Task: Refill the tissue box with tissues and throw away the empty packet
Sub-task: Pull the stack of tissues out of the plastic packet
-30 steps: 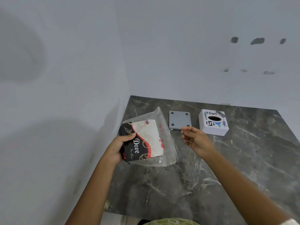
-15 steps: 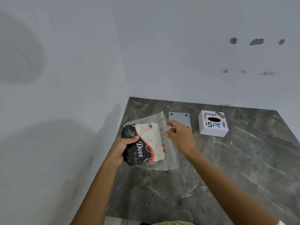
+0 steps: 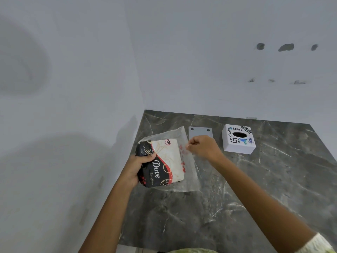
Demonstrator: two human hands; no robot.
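Head view. Left hand (image 3: 135, 169) wrapped around the near-left end of the packet (image 3: 160, 161), thumb over the top, lifting it clear of the table (image 3: 255, 189), probably to steady it while the other end gets opened. Right hand (image 3: 202, 148) closed, fingertips (image 3: 188, 146) pinched on the loose clear flap at the packet's far-right edge, seemingly to pull the plastic open and free the tissues. Packet full, held between both hands, tilted, printed face up.

Just beyond the right hand, half hidden by it, a flat grey plate (image 3: 199, 131) on the table, likely the box's removed base, set aside to leave the bottom open for loading. Right of the right hand, close by, the box (image 3: 238, 139) resting slot up within easy reach. No bin in sight.
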